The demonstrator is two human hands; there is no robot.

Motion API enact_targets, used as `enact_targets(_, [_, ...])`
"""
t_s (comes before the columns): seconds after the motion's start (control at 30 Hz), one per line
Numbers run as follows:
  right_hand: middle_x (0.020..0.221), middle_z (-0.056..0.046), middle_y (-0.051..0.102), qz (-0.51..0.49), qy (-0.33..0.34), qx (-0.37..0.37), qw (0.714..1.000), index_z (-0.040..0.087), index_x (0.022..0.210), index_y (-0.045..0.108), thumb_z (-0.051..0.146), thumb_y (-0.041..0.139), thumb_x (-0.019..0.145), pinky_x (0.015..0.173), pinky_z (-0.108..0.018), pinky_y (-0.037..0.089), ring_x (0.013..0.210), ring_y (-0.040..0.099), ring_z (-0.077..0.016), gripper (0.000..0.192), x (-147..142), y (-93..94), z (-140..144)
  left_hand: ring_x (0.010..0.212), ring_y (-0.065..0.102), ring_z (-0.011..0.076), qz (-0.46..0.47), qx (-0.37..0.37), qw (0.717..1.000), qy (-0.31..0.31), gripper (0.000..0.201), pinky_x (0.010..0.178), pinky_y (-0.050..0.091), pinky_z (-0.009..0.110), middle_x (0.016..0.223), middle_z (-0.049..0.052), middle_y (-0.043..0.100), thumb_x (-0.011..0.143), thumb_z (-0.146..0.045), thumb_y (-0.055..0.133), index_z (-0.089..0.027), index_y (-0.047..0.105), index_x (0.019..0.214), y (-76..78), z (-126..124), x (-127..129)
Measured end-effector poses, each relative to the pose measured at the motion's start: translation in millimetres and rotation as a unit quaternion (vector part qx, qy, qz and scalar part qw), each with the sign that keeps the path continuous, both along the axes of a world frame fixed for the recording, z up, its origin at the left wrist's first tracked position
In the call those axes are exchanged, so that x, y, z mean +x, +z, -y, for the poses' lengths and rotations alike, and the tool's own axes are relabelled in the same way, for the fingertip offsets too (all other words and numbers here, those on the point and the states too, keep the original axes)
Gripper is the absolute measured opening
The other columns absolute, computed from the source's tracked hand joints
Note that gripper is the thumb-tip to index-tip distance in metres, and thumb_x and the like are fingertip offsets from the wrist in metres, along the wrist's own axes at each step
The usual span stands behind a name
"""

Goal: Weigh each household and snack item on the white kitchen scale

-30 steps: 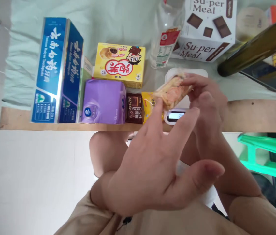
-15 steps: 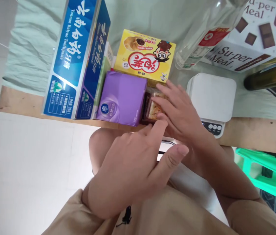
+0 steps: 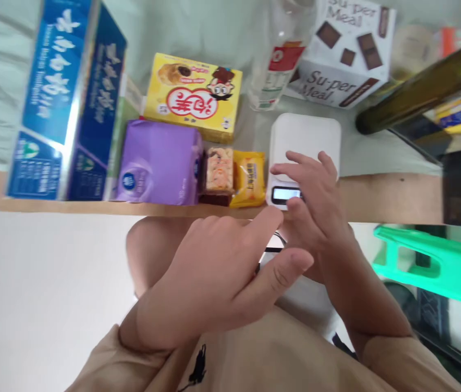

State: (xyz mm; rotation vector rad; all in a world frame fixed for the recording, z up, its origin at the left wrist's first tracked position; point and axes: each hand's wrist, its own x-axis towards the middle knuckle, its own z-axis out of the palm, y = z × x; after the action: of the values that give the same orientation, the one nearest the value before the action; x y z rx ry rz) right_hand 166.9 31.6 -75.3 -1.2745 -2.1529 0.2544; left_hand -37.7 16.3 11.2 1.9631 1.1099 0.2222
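The right hand (image 3: pixel 315 201) rests on the white scale (image 3: pixel 306 139); the left hand (image 3: pixel 214 277) hovers empty, fingers loosely spread.

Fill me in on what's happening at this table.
A person sits at the table edge with both hands out. The right hand rests on the front of a small white scale, fingers over its display and holding nothing. The left hand hovers open nearer the body. Left of the scale lie a yellow snack packet, a clear-wrapped snack on a dark packet, and a purple pack. The scale's platform is bare.
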Motion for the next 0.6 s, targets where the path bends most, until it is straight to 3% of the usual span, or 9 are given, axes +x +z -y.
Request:
enact_targets(0.07, [0.124, -0.006, 0.079, -0.046, -0.041, -0.007, 0.998, 0.027, 0.134, 0.066, 0.045, 0.037, 0.111, 0.135, -0.051, 0.034, 0.137, 0.068, -0.0231, 0.041, 37.0, 1.4, 17.1, 0.061, 0.066, 0.0187, 0.069, 0.025, 0.997, -0.023, 0.06, 0.055, 0.033, 0.029, 0.078, 0.001, 0.076, 0.112, -0.065, 0.021, -0.022, 0.061, 0.1, -7.4, 1.3, 9.8])
enact_targets(0.13, [0.12, -0.007, 0.079, -0.094, -0.102, -0.016, 0.99, 0.025, 0.13, 0.07, 0.044, 0.042, 0.109, 0.128, -0.05, 0.045, 0.13, 0.072, -0.025, 0.04, 85.4, -3.8, 42.9, 0.062, 0.066, 0.0163, 0.199, 0.056, 0.977, -0.055, 0.046, 0.056, 0.039, 0.028, 0.077, -0.001, 0.075, 0.112, -0.057, 0.032, -0.023, 0.058, 0.098, -18.5, 6.0, 27.5])
enact_targets(0.2, [0.116, -0.009, 0.079, -0.138, -0.206, -0.03, 0.968, 0.023, 0.125, 0.073, 0.044, 0.049, 0.105, 0.116, -0.048, 0.055, 0.121, 0.075, -0.0254, 0.038, 137.4, -13.5, 76.2, 0.06, 0.065, 0.0134, 0.377, 0.07, 0.92, -0.081, 0.032, 0.056, 0.043, 0.026, 0.073, -0.003, 0.073, 0.108, -0.052, 0.044, -0.025, 0.056, 0.098, -30.3, 15.5, 51.8])
enact_targets(0.27, [0.111, -0.009, 0.078, -0.187, -0.345, -0.041, 0.919, 0.021, 0.116, 0.075, 0.044, 0.058, 0.099, 0.11, -0.048, 0.058, 0.112, 0.076, -0.0246, 0.034, 184.4, -24.2, 112.0, 0.057, 0.063, 0.0111, 0.494, 0.048, 0.864, -0.09, 0.027, 0.055, 0.045, 0.024, 0.07, -0.004, 0.07, 0.106, -0.05, 0.047, -0.025, 0.054, 0.098, -40.4, 28.4, 78.4])
enact_targets(0.33, [0.107, -0.008, 0.076, -0.227, -0.441, -0.032, 0.868, 0.019, 0.113, 0.073, 0.042, 0.061, 0.094, 0.108, -0.049, 0.058, 0.107, 0.075, -0.0232, 0.032, 221.7, -33.3, 144.1, 0.055, 0.06, 0.0097, 0.497, -0.001, 0.862, -0.1, 0.026, 0.055, 0.045, 0.024, 0.069, -0.003, 0.068, 0.105, -0.046, 0.047, -0.023, 0.055, 0.096, -48.3, 40.3, 104.4])
enact_targets(0.4, [0.105, -0.007, 0.074, -0.244, -0.485, -0.013, 0.84, 0.02, 0.111, 0.069, 0.04, 0.06, 0.091, 0.107, -0.05, 0.058, 0.104, 0.075, -0.0216, 0.03, 249.8, -39.1, 167.7, 0.054, 0.057, 0.0084, 0.472, -0.063, 0.872, -0.118, 0.02, 0.055, 0.044, 0.023, 0.068, -0.003, 0.067, 0.102, -0.038, 0.051, -0.022, 0.055, 0.091, -55.3, 47.1, 132.2])
enact_targets(0.5, [0.108, -0.006, 0.069, -0.245, -0.516, 0.011, 0.821, 0.022, 0.11, 0.065, 0.039, 0.063, 0.088, 0.105, -0.046, 0.058, 0.105, 0.073, -0.0198, 0.028, 283.8, -41.5, 184.7, 0.054, 0.055, 0.0089, 0.422, -0.151, 0.882, -0.146, 0.018, 0.054, 0.044, 0.023, 0.064, -0.004, 0.064, 0.095, -0.033, 0.055, -0.022, 0.053, 0.081, -63.3, 47.8, 189.8])
enact_targets(0.6, [0.116, -0.007, 0.064, -0.24, -0.527, 0.025, 0.815, 0.025, 0.115, 0.059, 0.04, 0.062, 0.087, 0.105, -0.042, 0.056, 0.114, 0.07, -0.0202, 0.032, 318.8, -37.0, 182.6, 0.061, 0.059, 0.0129, 0.348, -0.186, 0.907, -0.144, 0.023, 0.058, 0.047, 0.029, 0.066, -0.004, 0.064, 0.092, -0.039, 0.061, -0.023, 0.052, 0.078, -62.7, 46.4, 277.0])
